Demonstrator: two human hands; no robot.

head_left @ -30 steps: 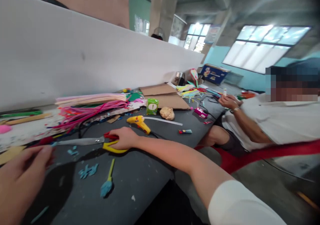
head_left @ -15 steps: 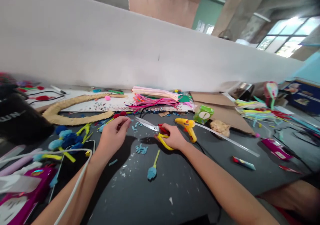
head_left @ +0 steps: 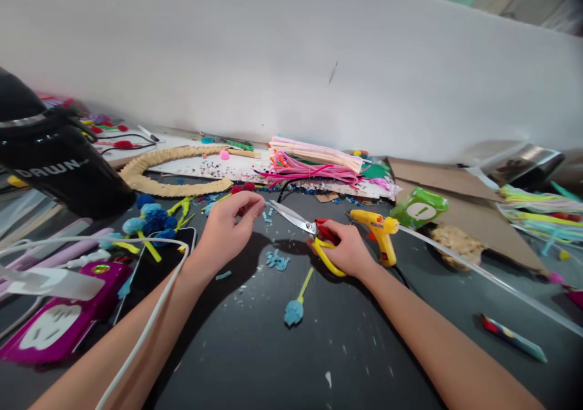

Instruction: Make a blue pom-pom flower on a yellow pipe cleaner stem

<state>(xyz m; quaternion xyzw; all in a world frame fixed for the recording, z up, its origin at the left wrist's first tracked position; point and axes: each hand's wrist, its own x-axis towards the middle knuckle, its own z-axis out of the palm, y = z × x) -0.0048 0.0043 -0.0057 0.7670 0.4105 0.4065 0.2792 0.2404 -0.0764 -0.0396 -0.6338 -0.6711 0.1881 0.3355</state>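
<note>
Head view is showing the right hand [head_left: 346,249] gripping the scissors [head_left: 295,218], its fingers closing around the red and yellow handles and partly hiding them, while the blades are pointing toward the left hand [head_left: 230,231]. That hand is curling, thumb and forefinger drawing close at the tips; whether they are pinching anything is impossible to tell. Below the blades, cut blue pieces [head_left: 277,260] are lying on the dark table [head_left: 346,349], and a blue bud with a yellow-green stem [head_left: 294,313] is resting nearer the wearer. Beside the right hand, a yellow glue gun [head_left: 374,226] is lying with its cord disappearing behind the forearm; its clear glue stick [head_left: 492,283] is running out past the right edge. A black bottle [head_left: 64,167] is being cut off at the left edge. A white cable [head_left: 157,313] is crossing over the left forearm, covering part of it, and leaving at the bottom.
</note>
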